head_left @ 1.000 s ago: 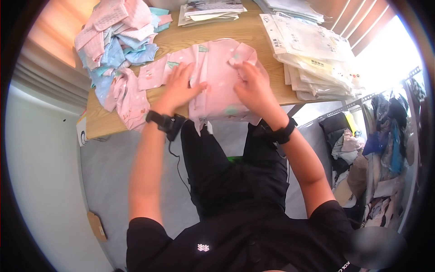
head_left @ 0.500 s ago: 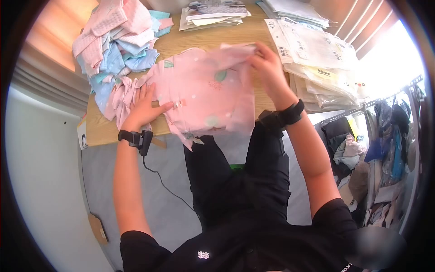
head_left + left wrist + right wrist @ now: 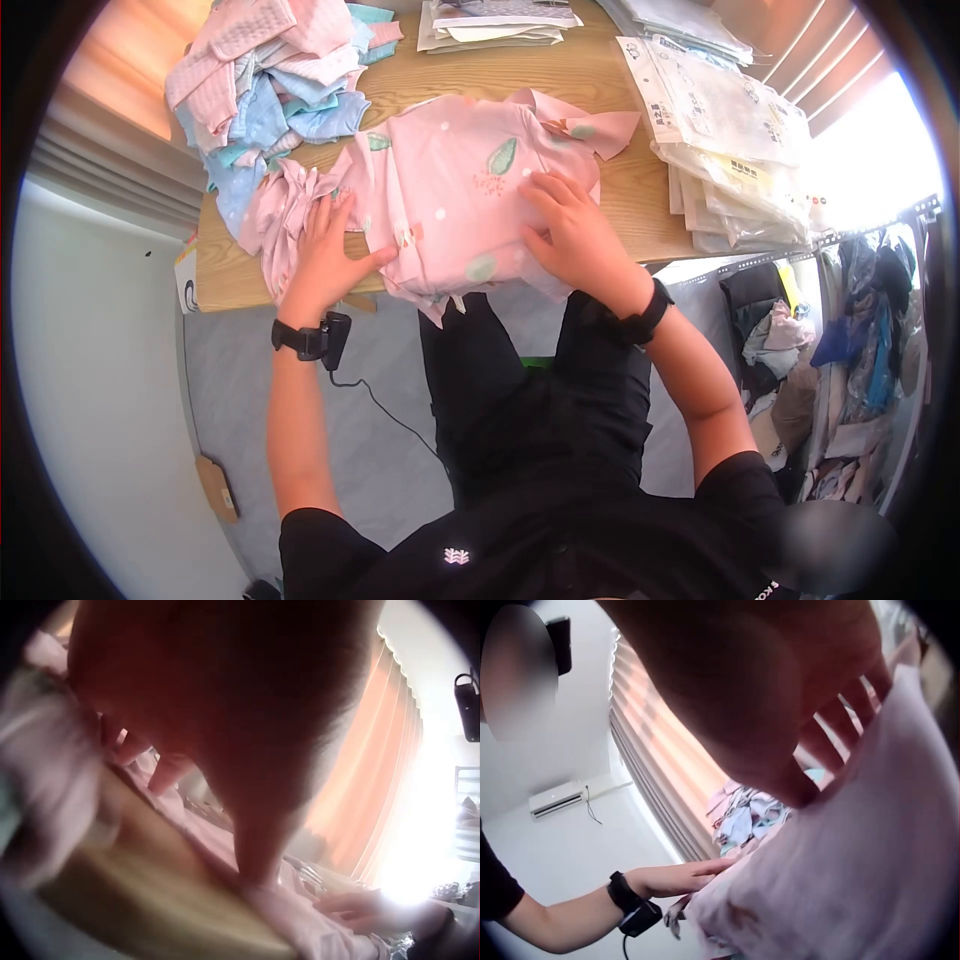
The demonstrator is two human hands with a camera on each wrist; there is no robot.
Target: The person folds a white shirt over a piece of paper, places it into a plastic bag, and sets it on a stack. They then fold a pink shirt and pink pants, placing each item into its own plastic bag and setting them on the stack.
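A pink garment (image 3: 450, 165) with green leaf prints and white dots lies spread at the table's near edge, its lower edge hanging over. One sleeve (image 3: 590, 130) sticks out to the right; its left part is bunched. My left hand (image 3: 325, 255) rests on the pink cloth at the left, fingers and thumb spread. On the garment's right half lies my right hand (image 3: 580, 235), fingers slightly bent. The right wrist view shows its fingertips (image 3: 825, 746) touching the cloth. In the left wrist view, my left thumb (image 3: 259, 855) presses on pink fabric by the table edge.
A heap of pink and blue clothes (image 3: 275, 80) stands at the left of the wooden table (image 3: 400, 70). Printed plastic bags (image 3: 730, 130) are stacked at the right, papers (image 3: 490, 25) at the back. Clothes hang on a rack (image 3: 860, 320) beside the table.
My right hand lifted the garment's upper right part, then let go and came down onto its right half. The cloth now lies spread wider, one sleeve outward. My left hand shifted left.
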